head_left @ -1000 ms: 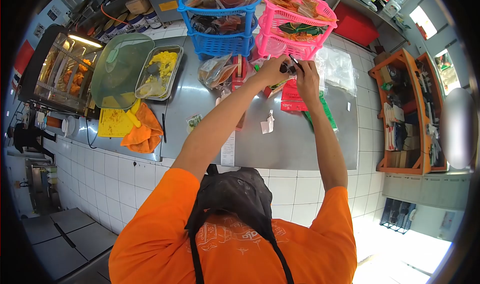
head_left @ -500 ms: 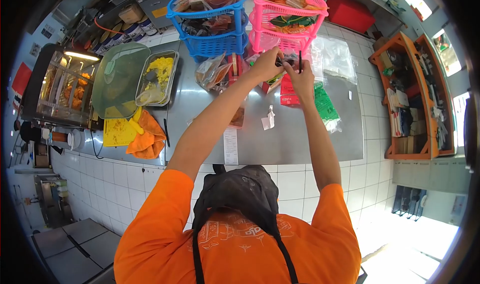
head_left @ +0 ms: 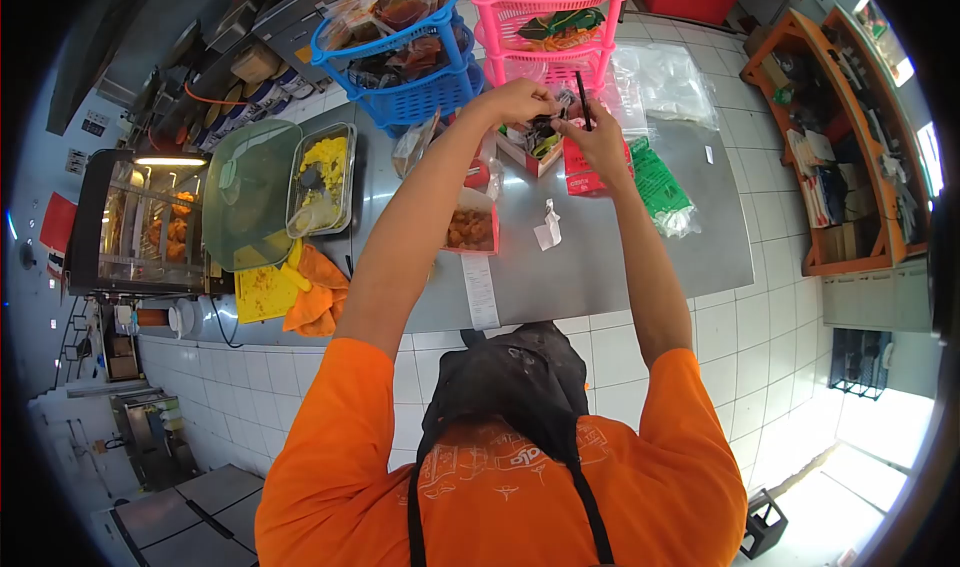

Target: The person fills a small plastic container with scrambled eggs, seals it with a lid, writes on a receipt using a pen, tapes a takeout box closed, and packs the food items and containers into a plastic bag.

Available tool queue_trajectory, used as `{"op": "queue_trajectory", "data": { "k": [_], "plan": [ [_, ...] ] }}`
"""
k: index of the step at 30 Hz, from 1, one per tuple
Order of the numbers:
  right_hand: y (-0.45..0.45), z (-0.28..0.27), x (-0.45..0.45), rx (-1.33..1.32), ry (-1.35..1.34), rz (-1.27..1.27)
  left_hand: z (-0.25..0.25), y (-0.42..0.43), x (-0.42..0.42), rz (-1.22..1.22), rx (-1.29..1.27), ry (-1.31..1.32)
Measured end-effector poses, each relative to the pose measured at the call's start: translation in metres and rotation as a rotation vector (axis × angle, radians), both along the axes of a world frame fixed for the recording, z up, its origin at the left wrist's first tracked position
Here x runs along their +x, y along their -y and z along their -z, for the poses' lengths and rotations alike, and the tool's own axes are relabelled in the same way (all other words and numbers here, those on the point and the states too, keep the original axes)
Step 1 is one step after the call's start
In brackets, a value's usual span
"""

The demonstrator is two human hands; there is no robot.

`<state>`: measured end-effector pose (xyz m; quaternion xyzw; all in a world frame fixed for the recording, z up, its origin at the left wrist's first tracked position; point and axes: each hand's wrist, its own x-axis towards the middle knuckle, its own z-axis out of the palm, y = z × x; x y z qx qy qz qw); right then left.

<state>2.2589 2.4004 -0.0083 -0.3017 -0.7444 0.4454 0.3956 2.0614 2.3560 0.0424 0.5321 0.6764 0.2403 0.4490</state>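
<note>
My right hand (head_left: 602, 139) is closed, with a slim black pen-like stick (head_left: 583, 97) standing up between its fingers. Close beside it, my left hand (head_left: 522, 104) is pinched over something small and dark that I cannot make out. Both hands are above a small open box (head_left: 535, 157) of mixed little items at the back of the steel table. Under my right wrist lies a red printed packet (head_left: 590, 175). A green bag (head_left: 655, 192) lies just right of it.
An open box of fried food (head_left: 470, 229), a receipt (head_left: 481, 292) and crumpled paper (head_left: 548, 227) lie nearer me. Blue (head_left: 410, 102) and pink (head_left: 545, 12) basket racks stand behind. Left are a yellow-food tray (head_left: 345, 182), an orange cloth (head_left: 318, 287) and a lit display case (head_left: 150, 222).
The head view has shifted, so the table appears tilted and the fried-food box shows more fully. Both hands stay close together at the back, the black stick still in the right one.
</note>
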Motion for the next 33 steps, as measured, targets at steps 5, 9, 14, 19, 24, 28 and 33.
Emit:
{"op": "queue_trajectory", "data": {
  "k": [5,9,14,19,24,28,33],
  "plan": [
    [0.006,-0.004,0.005,0.058,0.090,0.095,0.000,-0.013,0.000,0.092,0.128,-0.232],
    [-0.003,0.016,-0.004,0.198,0.022,0.200,0.007,-0.012,-0.002,0.116,0.218,-0.303],
    [0.004,-0.007,-0.011,0.384,-0.098,0.269,0.039,-0.017,0.000,0.132,0.430,-0.554],
    [0.014,-0.073,0.024,0.478,-0.162,0.514,0.094,-0.041,-0.033,0.211,0.471,-0.461],
    [0.041,-0.042,0.092,0.002,-0.159,0.531,0.018,0.023,0.028,-0.218,0.734,-0.424],
    [0.076,0.082,0.105,-0.385,0.034,0.357,-0.031,0.169,0.075,-0.598,0.835,0.078],
    [0.112,0.095,0.134,-0.502,0.045,0.288,0.090,0.342,0.102,-0.858,0.371,0.211]
  ]
}}
